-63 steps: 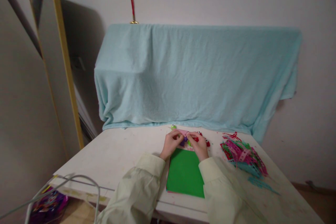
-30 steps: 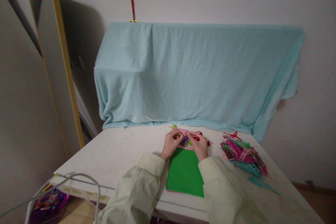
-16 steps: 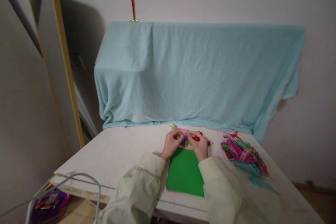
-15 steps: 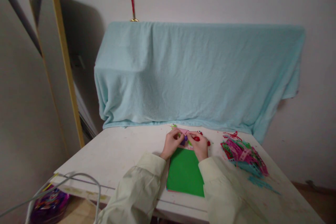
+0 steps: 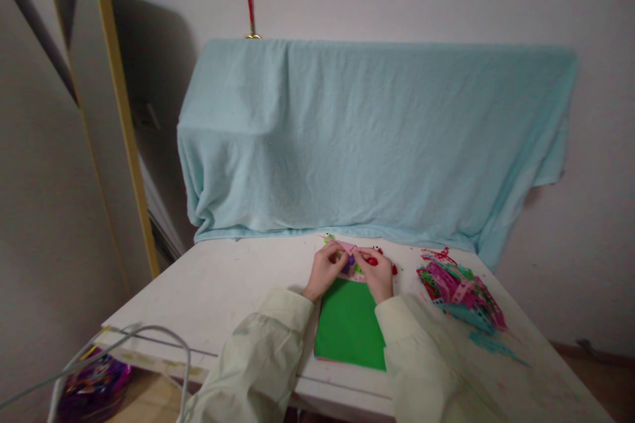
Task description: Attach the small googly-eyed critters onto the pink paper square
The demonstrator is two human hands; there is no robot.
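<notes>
My left hand (image 5: 327, 268) and my right hand (image 5: 377, 271) meet just beyond a green sheet (image 5: 350, 327), fingertips pinched close together. Between them is a small purple piece (image 5: 350, 260), partly covered by the fingers; its kind is too small to make out. Behind the fingertips lies some pink material (image 5: 346, 246). A small green figure with an eye (image 5: 328, 237) sits past my left hand. Red pieces (image 5: 395, 269), one with a white eye, lie around my right hand. The green sheet rests on the table with other coloured edges showing under it.
A heap of punched coloured strips (image 5: 461, 287) lies on the white table (image 5: 238, 284) to the right. Light blue cloth (image 5: 377, 139) hangs behind the table. At lower left are a grey cable (image 5: 163, 330) and a shiny purple packet (image 5: 96, 383). A yellow-edged mirror (image 5: 116, 106) leans at left.
</notes>
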